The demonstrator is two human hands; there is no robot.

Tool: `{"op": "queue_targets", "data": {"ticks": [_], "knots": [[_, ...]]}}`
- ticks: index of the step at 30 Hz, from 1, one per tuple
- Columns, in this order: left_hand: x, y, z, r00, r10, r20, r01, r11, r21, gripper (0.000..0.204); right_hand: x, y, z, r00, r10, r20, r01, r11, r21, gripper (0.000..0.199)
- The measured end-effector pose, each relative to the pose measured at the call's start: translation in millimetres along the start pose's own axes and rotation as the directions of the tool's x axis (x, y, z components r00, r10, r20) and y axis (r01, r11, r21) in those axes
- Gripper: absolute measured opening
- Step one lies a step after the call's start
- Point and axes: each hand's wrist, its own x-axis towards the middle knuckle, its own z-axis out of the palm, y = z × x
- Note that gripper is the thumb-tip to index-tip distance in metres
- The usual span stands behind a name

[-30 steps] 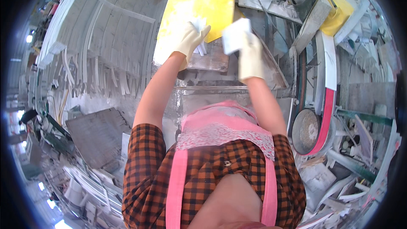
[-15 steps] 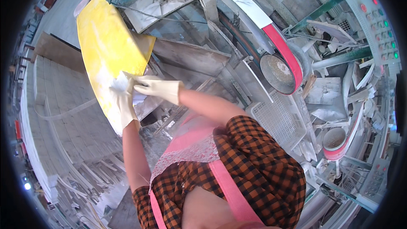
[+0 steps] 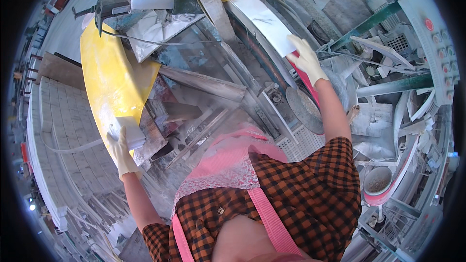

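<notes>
My left hand [image 3: 123,154], in a cream rubber glove, is closed on a small white stack of flat pieces [image 3: 130,131], perhaps tiles. The stack rests at the near end of a slanted surface covered with a wet yellow sheet [image 3: 104,73]. My right hand [image 3: 307,59], gloved alike, reaches out to the right. Its fingers hold the near end of a long white tile with grey veins [image 3: 264,22], which lies on a narrow conveyor with a red belt [image 3: 307,78]. The glove hides the tile's corner.
Beside the belt's end is a round dusty pulley [image 3: 305,109]. A control panel with buttons [image 3: 434,43] stands at the far right. Stacked pale strips [image 3: 63,111] line the left. A white perforated crate [image 3: 303,140] and broken offcuts [image 3: 374,123] lie right of me.
My right hand has left the white stack and swung right to the veined tile on the conveyor. My left hand remains at the stack. The view has shifted slightly.
</notes>
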Motion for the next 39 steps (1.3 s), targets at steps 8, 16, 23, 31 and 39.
{"op": "queue_targets", "data": {"ticks": [8, 16, 23, 31, 39], "knots": [[-20, 47, -6, 0.972, -0.197, 0.125, 0.204, 0.977, -0.053, 0.079, 23, 3, 52, 0.982, -0.185, -0.040, 0.119, 0.767, -0.631, 0.074], [-47, 70, 8, 0.986, -0.168, -0.022, 0.167, 0.986, -0.027, 0.083, 34, 12, 27, 0.907, -0.404, -0.116, 0.276, 0.780, -0.561, 0.050], [-16, 22, 6, 0.987, -0.101, -0.124, 0.128, 0.965, 0.228, 0.088, 79, -8, 47, 0.928, -0.365, 0.080, 0.334, 0.716, -0.613, 0.054], [2, -21, 13, 0.985, -0.155, -0.078, 0.162, 0.983, 0.089, 0.099, 116, -16, 70, 0.963, -0.255, 0.085, 0.243, 0.690, -0.682, 0.059], [4, -16, 7, 0.992, -0.127, -0.019, 0.127, 0.955, 0.269, 0.094, 119, -27, 34, 0.986, -0.168, 0.005, 0.158, 0.920, -0.359, 0.034]]}}
